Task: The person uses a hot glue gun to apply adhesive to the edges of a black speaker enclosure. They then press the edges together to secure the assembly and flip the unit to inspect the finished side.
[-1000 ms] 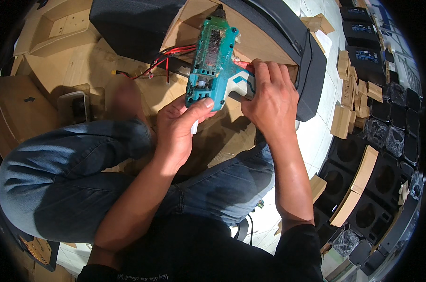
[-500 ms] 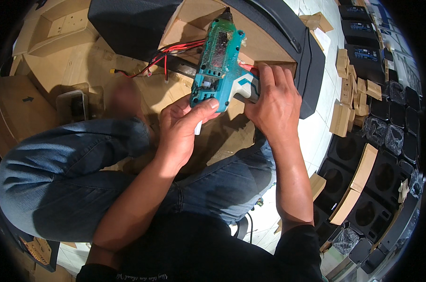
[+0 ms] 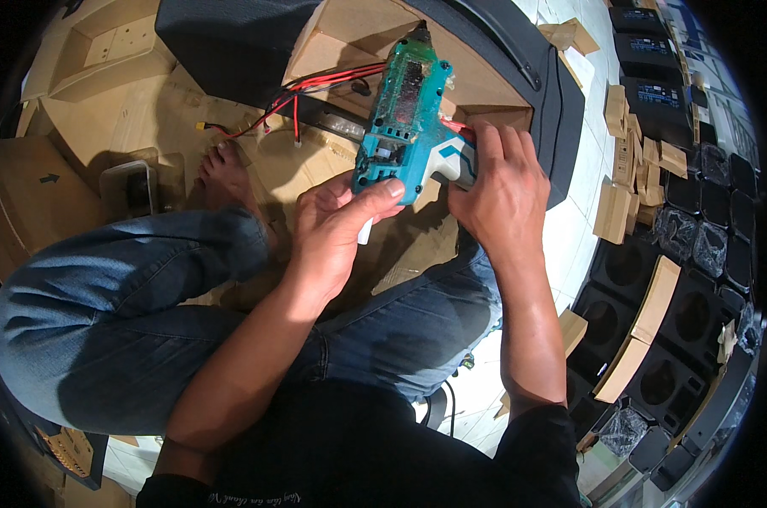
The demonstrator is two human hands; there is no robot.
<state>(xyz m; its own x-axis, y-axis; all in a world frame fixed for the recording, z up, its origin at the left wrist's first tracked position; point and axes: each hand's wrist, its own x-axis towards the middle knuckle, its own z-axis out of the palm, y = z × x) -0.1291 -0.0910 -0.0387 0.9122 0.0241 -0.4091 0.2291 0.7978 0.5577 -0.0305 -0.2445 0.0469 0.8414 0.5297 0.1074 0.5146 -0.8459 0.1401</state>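
A teal glue gun with a dark nozzle and a white-grey handle is held over an open box, its nozzle pointing away from me. My left hand grips its rear end, thumb lying on the teal casing. A white stick, apparently a glue stick, juts out beside that hand. At the handle, my right hand is closed round its end, the fingertips partly hidden. Red and black wires run behind the gun across the edge of the black box, whose inside is bare brown board.
Cardboard covers the floor under the box. My bare foot rests on it, near a small container. On the right stand several black speaker cabinets, with cardboard strips on top and black boxes farther off.
Both hands have shifted slightly right together with the glue gun, which keeps about the same tilt. The grip looks the same.
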